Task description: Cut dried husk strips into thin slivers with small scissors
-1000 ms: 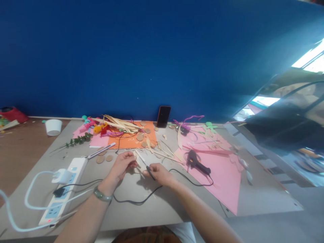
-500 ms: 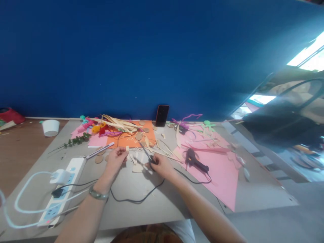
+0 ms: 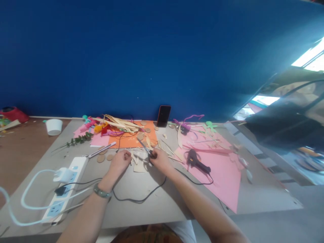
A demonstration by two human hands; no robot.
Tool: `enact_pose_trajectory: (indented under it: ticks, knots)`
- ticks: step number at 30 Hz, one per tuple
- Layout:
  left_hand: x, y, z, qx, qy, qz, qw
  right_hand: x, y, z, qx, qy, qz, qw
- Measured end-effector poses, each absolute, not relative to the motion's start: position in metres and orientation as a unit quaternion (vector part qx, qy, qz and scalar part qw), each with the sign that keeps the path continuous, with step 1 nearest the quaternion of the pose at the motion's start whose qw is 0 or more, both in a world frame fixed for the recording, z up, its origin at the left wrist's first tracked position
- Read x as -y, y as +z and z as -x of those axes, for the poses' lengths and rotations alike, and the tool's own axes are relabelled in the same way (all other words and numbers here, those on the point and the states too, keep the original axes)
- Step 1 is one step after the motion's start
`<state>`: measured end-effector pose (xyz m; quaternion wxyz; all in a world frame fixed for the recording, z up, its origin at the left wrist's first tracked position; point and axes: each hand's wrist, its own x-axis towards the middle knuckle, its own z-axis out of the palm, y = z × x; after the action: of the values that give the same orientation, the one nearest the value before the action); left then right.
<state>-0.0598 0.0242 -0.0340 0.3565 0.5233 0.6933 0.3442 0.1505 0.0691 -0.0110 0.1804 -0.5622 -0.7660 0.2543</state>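
Note:
My right hand is closed round the handles of a pair of scissors, whose blades point away and to the left. Left of it, my left hand is pinched, fingertips turned toward the scissors, with a small pale strip at them. Between the hands, a cream scrap lies flat on the grey table with small pale bits on it. Beyond the scissors, thin wooden discs and dried pale strips rest on and around orange paper.
A black glue gun lies on pink paper at the right, its cord crossing the table front. A power strip with cables is at the left, near a utility knife, leafy sprig and white cup. A phone leans on the blue wall.
My left hand has moved slightly right and down, and the pale strip no longer stands upright above its fingertips. My right hand with the scissors has shifted slightly away from me.

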Motion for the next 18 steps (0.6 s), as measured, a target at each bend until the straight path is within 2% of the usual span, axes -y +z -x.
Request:
enact_pose_trajectory:
  ticks: [3,10,18]
  knots:
    - [-0.024,-0.036,0.060,-0.694,0.337,-0.530,0.352,-0.056,-0.014,-0.145,0.780,0.294,0.522,0.180]
    - [-0.024,-0.038,0.062,-0.693,0.333,-0.539,0.343,-0.041,-0.017,-0.134,0.816,0.239,0.508,0.134]
    - [-0.023,-0.032,0.061,-0.708,0.339,-0.525,0.330,-0.044,-0.013,-0.146,0.770,0.315,0.537,0.138]
